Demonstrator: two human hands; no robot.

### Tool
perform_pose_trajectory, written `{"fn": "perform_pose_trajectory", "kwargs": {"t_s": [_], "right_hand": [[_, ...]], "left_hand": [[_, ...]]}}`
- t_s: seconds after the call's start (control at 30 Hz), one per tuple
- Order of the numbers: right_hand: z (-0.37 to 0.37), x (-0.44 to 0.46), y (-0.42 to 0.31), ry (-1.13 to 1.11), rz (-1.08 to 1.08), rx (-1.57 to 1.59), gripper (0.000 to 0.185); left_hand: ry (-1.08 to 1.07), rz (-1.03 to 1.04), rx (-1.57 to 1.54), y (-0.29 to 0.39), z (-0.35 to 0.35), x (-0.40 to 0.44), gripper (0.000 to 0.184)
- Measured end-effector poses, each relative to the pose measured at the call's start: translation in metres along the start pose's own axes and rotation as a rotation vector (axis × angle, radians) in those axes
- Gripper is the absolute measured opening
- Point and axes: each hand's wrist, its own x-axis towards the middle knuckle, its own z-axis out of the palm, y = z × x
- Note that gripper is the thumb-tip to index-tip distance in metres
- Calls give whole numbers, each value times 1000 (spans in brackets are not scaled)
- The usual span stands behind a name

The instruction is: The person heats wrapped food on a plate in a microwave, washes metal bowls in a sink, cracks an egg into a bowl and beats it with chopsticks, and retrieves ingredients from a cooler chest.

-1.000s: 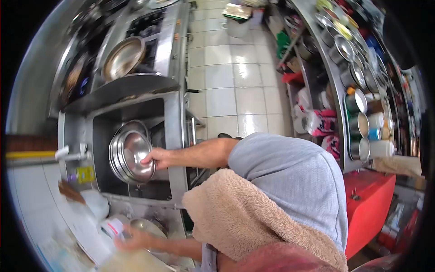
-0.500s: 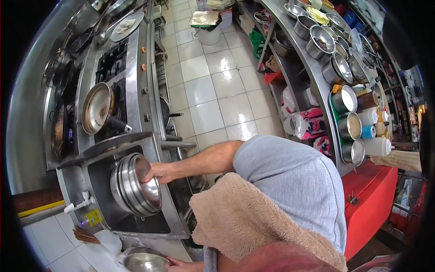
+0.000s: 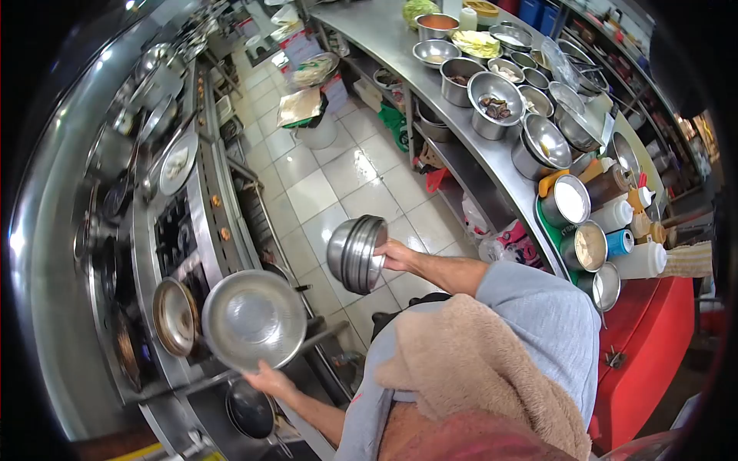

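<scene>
In my left hand (image 3: 269,379) is a wide, shallow metal bowl (image 3: 256,321), gripped by its near rim with its inside facing me. It is above the stove's edge and the near end of the sink (image 3: 184,419). My right hand (image 3: 396,255) is closed on the rim of a stack of nested metal bowls (image 3: 352,253), tilted on its side above the floor aisle. The fingers inside the stack are partly hidden. A dark frying pan (image 3: 250,407) lies in the sink below my left forearm.
A stove with a pan (image 3: 175,316) runs along the left. At the right, a steel counter (image 3: 369,31) carries several metal pots, bowls and squeeze bottles (image 3: 647,260). A white bucket (image 3: 317,132) stands in the tiled aisle; a red cabinet (image 3: 649,361) is near my right side.
My right hand has lifted the bowl stack out of the sink and swung it right, over the aisle. My left hand has raised its bowl from the bottom edge. The view has turned rightward.
</scene>
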Motion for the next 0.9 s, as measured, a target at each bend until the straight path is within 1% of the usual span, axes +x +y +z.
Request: {"fn": "perform_pose_trajectory", "kwargs": {"t_s": [0.03, 0.1, 0.13, 0.17, 0.2, 0.23, 0.3, 0.33, 0.37, 0.43, 0.5, 0.57, 0.63, 0.7, 0.77, 0.8, 0.83, 0.87, 0.9], "right_hand": [[-9, -3, -9, 70, -15, 14, 41], [-16, 1, -29, 96, -21, 26, 41], [-22, 10, -37, 148, -58, 45, 41], [-26, 21, -45, 198, -96, 63, 40], [-15, 30, -60, 267, -141, 72, 36], [-2, 41, -77, 272, -153, 78, 36], [13, 71, -108, 301, -275, 63, 32], [4, 99, -117, 334, -308, 72, 32], [-6, 127, -134, 368, -342, 73, 31], [6, 169, -179, 432, -408, 113, 32], [11, 213, -233, 470, -470, 116, 35], [49, 230, -291, 550, -625, 77, 42], [58, 254, -348, 722, -597, 11, 49], [56, 270, -401, 756, -612, 31, 51], [45, 288, -448, 820, -600, 86, 50], [39, 294, -467, 831, -640, 109, 45], [41, 291, -485, 836, -665, 106, 45], [41, 291, -502, 1025, -665, 192, 38], [40, 290, -518, 1017, -652, 161, 40]], "left_hand": [[-113, 123, 135, -9, 21, 7, 47], [-178, 290, 495, -41, 63, 22, 47], [-204, 213, 516, -62, 84, 28, 49], [-281, 222, 434, -76, 106, 36, 49], [-360, 133, 387, -86, 128, 42, 47], [-439, 46, 340, -96, 150, 48, 46], [-567, 1, 207, -134, 196, 65, 45], [-621, -58, 135, -140, 218, 73, 44], [-673, -123, 56, -138, 245, 76, 44], [-860, -226, 192, -102, 291, 87, 46], [-995, -416, 46, -124, 354, 96, 48], [-1104, -347, 1, -89, 408, 94, 49], [-1302, -302, -86, -37, 456, 89, 46], [-1468, -372, -99, -18, 515, 79, 42], [-1550, -412, -103, 20, 565, 60, 39], [-1571, -397, -109, 31, 590, 51, 39], [-1657, -435, -117, 39, 616, 40, 40], [-1736, -476, -125, 50, 638, 28, 41], [-1757, -473, -116, 60, 656, 16, 42]]}}
